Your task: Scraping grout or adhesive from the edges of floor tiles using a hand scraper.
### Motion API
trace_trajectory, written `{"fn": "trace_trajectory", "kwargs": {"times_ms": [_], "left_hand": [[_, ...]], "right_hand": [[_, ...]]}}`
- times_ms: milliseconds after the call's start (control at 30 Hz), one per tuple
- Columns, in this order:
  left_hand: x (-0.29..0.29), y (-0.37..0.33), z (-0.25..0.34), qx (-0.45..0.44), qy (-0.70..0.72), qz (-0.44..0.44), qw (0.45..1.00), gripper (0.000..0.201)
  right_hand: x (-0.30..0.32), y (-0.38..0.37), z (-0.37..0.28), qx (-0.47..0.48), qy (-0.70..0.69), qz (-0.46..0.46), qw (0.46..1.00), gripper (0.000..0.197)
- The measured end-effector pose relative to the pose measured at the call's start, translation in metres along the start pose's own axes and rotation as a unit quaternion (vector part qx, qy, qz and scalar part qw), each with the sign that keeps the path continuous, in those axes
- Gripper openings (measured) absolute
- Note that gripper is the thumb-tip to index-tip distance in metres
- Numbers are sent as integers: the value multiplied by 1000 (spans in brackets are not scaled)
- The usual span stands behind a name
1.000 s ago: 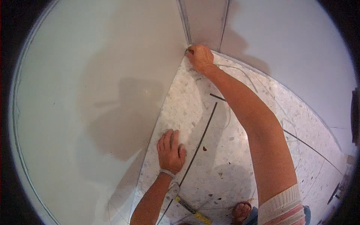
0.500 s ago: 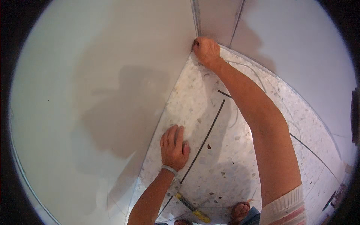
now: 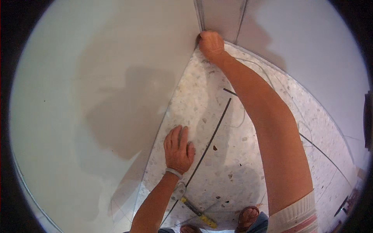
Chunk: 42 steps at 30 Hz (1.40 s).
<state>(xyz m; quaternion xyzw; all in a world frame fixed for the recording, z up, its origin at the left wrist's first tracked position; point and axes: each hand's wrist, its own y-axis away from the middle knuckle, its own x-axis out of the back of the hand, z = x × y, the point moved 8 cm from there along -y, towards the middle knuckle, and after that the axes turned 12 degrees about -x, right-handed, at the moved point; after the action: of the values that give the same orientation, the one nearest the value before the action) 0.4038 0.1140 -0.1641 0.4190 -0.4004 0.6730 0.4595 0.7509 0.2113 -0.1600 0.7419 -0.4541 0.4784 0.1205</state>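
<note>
At the far corner, where the walls meet the speckled floor, my right hand is closed, with its knuckles toward me. Its curled fingers are pressed into the corner, and whatever they hold is hidden. My left hand, with a pale band on its wrist, rests palm down on the floor beside the left wall. Its fingers are stretched out, and nothing shows in them. Close to the left wrist lies a tool with a yellow and black handle and a rounded grey metal head.
A long dark strip runs along the floor between my arms. A shorter dark strip lies partly behind my right forearm. Thin pale cable loops over the floor on the right. My sandalled foot is at the lower edge.
The view has shifted slightly, and more of the tool's metal head shows beside my left wrist. Both hands keep their places on the floor and in the corner.
</note>
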Motion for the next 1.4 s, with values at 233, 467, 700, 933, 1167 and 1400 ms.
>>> {"fn": "trace_trajectory", "kwargs": {"times_ms": [233,467,700,933,1167,1400], "left_hand": [[1,2,-1,7,2,8,1000,55],[3,2,-3,11,-1,15,1000,57],[4,1,-2,-2,22,35,999,55],[5,5,-1,4,16,29,999,55],[-5,1,-3,13,21,13,1000,56],[6,0,-5,16,20,32,999,56]], "right_hand": [[0,0,2,-48,-15,-17,999,14],[-1,-2,5,-78,-3,-5,997,19],[4,2,10,-77,-23,48,996,20],[33,21,31,-88,-2,27,996,24],[16,161,-52,111,-110,-227,961,17],[-5,186,-102,97,-121,-155,976,15]]}}
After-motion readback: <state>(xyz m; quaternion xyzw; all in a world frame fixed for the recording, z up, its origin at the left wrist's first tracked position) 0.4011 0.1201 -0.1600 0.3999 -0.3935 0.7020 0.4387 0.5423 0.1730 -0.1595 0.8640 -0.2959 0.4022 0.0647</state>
